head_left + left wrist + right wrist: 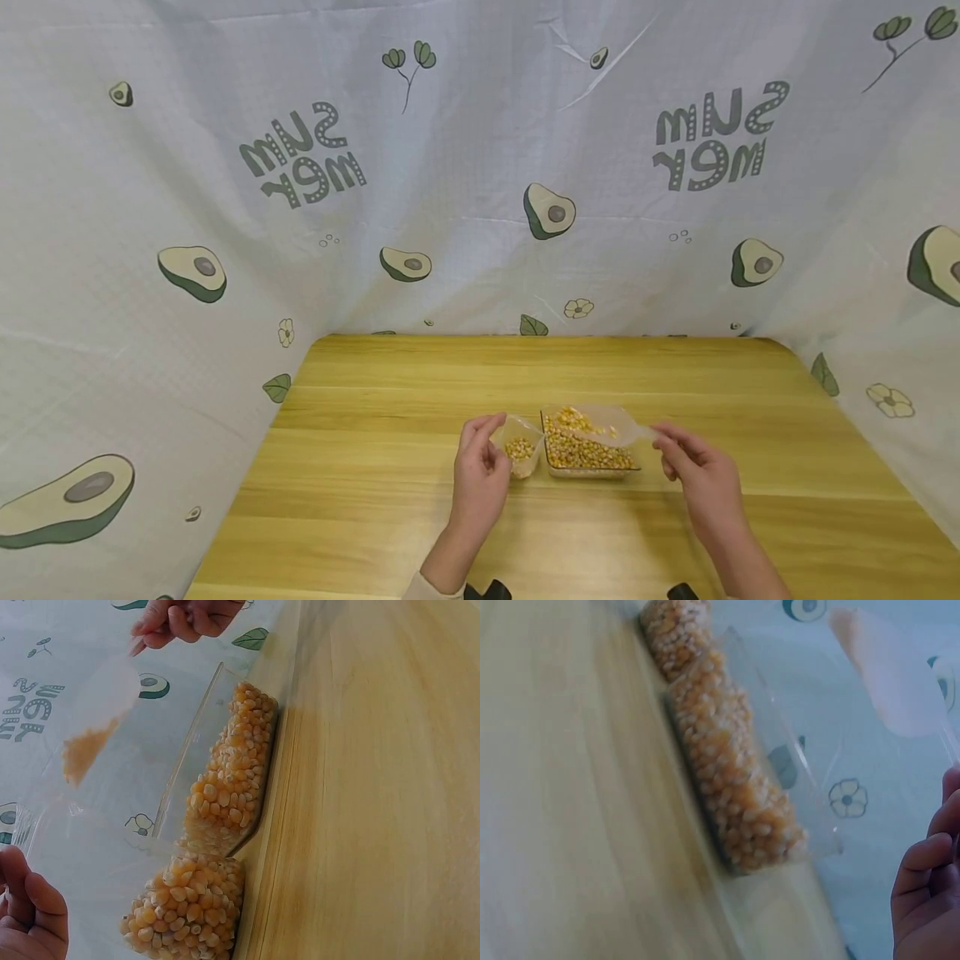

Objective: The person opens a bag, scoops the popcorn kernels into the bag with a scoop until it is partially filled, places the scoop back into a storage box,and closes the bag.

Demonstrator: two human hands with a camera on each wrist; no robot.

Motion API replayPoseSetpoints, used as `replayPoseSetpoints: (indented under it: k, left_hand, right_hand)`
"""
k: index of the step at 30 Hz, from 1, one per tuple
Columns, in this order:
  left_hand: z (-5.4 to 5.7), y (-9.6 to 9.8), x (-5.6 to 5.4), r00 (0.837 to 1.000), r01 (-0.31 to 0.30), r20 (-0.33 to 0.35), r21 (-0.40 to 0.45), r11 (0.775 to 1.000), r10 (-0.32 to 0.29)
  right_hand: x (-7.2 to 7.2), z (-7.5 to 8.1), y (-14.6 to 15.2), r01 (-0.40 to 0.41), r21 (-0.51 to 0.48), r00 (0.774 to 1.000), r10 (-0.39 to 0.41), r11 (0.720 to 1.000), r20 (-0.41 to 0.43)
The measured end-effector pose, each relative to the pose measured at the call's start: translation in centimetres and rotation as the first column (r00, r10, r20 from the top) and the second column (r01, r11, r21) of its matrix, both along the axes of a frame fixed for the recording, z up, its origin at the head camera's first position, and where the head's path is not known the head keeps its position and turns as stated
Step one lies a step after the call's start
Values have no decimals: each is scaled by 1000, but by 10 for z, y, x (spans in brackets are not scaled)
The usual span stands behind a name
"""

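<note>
My left hand (480, 483) pinches the upper edge of a clear plastic bag (531, 429), which stands on the table with corn kernels (187, 911) in its lower part. Right beside the bag is a clear rectangular box (592, 473), filled with more yellow-orange kernels (731, 780). With thumb and fingers, my right hand (705, 479) grips the thin handle of a translucent white scoop (109, 694). The scoop is above the box, its front tilted toward the bag. A small heap of kernels (86, 754) lies at its front end.
The wooden table (375, 467) extends around the bag and box on all sides. Behind and beside it hangs a pale curtain (465, 167) printed with avocados, leaves and lettering. A light sleeve cuff (431, 587) shows at the left wrist.
</note>
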State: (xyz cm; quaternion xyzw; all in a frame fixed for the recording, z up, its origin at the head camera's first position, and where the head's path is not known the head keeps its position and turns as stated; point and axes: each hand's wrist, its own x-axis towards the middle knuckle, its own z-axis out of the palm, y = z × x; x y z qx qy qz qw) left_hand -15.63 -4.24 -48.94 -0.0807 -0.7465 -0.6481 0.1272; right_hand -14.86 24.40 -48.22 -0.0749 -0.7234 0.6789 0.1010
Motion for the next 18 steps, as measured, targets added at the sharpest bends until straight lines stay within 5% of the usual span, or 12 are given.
replayPoseSetpoints:
  k: [18]
  left_hand:
    - [0, -1, -1, 1000, 9, -12, -3, 1000, -9]
  right_hand:
    - [8, 26, -21, -109, 45, 991, 112, 993, -72]
